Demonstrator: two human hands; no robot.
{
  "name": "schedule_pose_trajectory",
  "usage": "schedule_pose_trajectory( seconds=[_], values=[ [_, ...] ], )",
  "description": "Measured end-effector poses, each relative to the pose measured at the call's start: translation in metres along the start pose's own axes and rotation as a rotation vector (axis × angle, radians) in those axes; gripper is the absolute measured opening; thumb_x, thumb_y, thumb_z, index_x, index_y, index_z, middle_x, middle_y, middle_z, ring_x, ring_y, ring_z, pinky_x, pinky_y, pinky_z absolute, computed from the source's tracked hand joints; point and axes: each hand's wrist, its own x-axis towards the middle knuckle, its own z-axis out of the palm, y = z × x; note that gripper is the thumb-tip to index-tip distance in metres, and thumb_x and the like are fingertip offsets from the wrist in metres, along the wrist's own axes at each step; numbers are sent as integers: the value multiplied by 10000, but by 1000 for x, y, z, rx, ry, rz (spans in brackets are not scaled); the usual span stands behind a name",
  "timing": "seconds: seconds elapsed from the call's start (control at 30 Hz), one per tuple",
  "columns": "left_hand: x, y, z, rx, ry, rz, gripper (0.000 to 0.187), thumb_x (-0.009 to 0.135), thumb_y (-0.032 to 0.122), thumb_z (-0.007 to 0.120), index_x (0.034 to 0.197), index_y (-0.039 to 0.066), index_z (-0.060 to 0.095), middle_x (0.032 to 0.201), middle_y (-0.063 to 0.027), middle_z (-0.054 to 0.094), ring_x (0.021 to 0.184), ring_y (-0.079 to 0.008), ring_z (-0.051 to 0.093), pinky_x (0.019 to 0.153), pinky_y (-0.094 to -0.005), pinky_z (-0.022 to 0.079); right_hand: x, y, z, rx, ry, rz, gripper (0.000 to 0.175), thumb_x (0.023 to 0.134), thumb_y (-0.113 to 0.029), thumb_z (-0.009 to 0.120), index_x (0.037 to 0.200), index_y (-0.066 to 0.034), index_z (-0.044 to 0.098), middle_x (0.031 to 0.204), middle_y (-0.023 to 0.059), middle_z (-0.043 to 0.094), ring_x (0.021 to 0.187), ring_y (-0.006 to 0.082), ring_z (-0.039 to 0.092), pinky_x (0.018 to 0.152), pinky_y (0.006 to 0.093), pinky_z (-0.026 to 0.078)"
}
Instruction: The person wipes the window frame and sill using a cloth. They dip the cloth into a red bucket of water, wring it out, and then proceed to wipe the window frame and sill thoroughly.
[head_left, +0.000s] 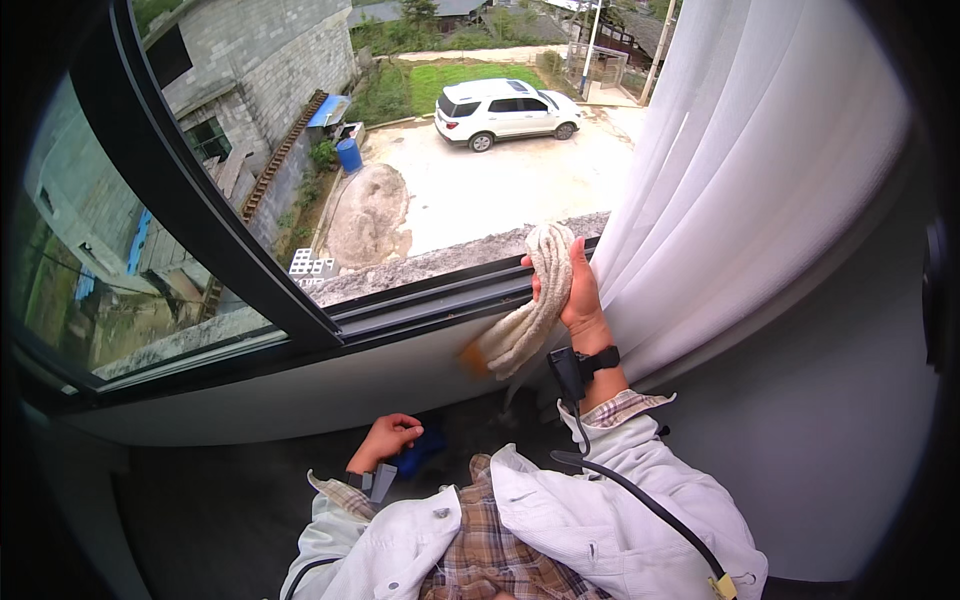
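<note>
My right hand (582, 294) is closed around a bunched, off-white cloth (551, 277), thumb up on its right side. The cloth hangs down to the left in thick folds, with a blurred orange-brown patch at its lower end. Both are at the right end of the black window track (442, 300), beside a white curtain (697, 187). Lower down, in front of my body, my left hand (391, 437) has loosely curled fingers and no object visible in it. A blue item (420, 451), partly hidden, lies below and behind that hand.
A black-framed glass pane (165, 262) stands at the left of the window opening. A rough outer ledge (465, 255) runs beyond the track. Cables (645, 495) run from wrist-worn devices along both sleeves. Outside are a white car (506, 112) and a blue barrel (349, 155).
</note>
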Motion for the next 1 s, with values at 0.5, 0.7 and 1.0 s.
schedule_pose_trajectory(
  seconds=[0.5, 0.7, 1.0],
  values=[
    [-64, 221, -23, 29, -189, 684, 122, 808, 108, 717, 830, 17, 639, 617, 9, 570, 510, -31, 458, 464, -180, 340, -51, -80, -85, -470, 332, -204, 479, 809, -172, 670, 1222, -44, 463, 930, 68, 618, 627, 91, 567, 492, 206, 490],
    [-51, 263, -12, 517, 1049, 1386, 181, 702, 84, 787, 743, 48, 614, 582, -23, 576, 430, -128, 474, 415, -213, 357, -53, -103, -101, -443, 273, -230, 596, 769, -112, 513, 1348, -16, 401, 1025, 130, 595, 626, 126, 535, 522, 245, 471],
    [10, 224, 24, 1131, 721, 836, 611, 739, 515, 642, 1240, 175, 559, 1333, -88, 467, 1290, -300, 366, 1088, -573, 135, -46, -114, -130, -370, 233, -252, 429, 895, -219, 553, 1250, 13, 490, 997, 104, 604, 644, 131, 543, 530, 260, 475]
  ],
)
